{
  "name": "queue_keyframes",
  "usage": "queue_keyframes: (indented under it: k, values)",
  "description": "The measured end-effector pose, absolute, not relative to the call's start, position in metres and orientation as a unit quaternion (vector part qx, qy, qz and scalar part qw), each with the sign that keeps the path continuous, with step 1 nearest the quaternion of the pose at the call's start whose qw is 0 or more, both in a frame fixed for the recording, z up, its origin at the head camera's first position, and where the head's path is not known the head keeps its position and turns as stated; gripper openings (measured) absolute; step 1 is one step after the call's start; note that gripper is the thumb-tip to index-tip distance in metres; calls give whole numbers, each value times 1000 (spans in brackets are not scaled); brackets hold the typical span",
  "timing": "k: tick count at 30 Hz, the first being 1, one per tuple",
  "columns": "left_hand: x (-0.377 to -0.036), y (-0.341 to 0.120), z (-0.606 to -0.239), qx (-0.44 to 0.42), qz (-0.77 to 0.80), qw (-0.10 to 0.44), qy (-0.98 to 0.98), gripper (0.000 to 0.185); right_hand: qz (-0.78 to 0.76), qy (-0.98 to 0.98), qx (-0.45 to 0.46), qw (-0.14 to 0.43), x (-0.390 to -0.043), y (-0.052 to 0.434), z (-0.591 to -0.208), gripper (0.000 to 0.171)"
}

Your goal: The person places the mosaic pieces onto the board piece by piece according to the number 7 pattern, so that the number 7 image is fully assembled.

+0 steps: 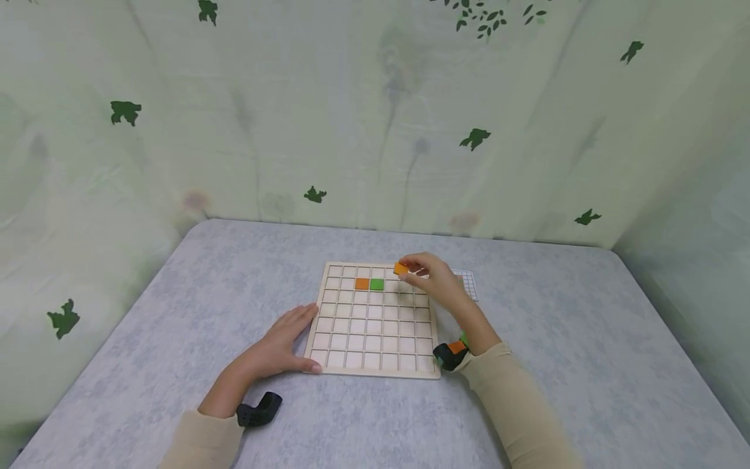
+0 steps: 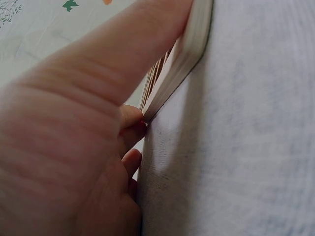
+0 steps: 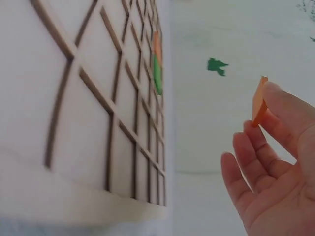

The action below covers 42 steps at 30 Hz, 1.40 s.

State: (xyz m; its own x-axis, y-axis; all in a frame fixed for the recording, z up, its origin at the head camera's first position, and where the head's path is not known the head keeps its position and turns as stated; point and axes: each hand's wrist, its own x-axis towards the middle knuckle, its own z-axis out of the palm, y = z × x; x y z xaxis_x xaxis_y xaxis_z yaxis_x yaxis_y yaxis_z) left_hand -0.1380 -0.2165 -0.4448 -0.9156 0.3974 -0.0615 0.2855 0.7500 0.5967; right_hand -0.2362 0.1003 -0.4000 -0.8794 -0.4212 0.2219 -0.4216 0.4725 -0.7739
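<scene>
Two bare hands work at a pale wooden square grid board [image 1: 375, 322] lying flat on a grey mottled desk [image 1: 556, 365]. The right hand [image 1: 436, 280] hovers over the board's far right corner and pinches a small flat orange square tile [image 1: 401, 268] between thumb and fingertips; in the right wrist view the tile [image 3: 259, 101] stands on edge in that pinch, clear of the board [image 3: 88, 113], with the other fingers [image 3: 246, 162] loosely bent. The left hand [image 1: 284, 342] lies flat on the desk against the board's near left edge, fingers straight, the thumb along the rim; the left wrist view shows the thumb [image 2: 142, 44] pressed to the board's side [image 2: 184, 59].

Two tiles already sit side by side in cells of the second row from the far edge: an orange square tile [image 1: 362, 284] and, touching it on the right, a green square tile [image 1: 377, 284]. Behind the right hand, a thin white gridded sheet [image 1: 469, 281] lies on the desk just beside the board's far right corner.
</scene>
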Motion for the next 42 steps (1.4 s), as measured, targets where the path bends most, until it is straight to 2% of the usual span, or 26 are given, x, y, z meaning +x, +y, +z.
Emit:
queue_keyframes:
  k: [11,21,24,30,37,42]
  values:
    - [-138,-215,-444,183,302,92,931,115,428,-879,205,-53,-248,84,-432,28]
    - [-137,-216,-442,181,300,95,932,115,400,-892,208,-45,-252,77,-440,21]
    - [-138,-216,-442,182,302,93,931,115,394,-892,213,-55,-251,76,-439,23]
    - [-138,-215,-444,189,303,92,930,115,419,-883,202,-66,-246,84,-427,39]
    - [-138,-215,-445,191,302,90,930,115,450,-864,224,-27,-235,108,-403,51]
    - [-139,-216,-445,188,299,91,931,115,440,-869,225,-1,-219,133,-389,53]
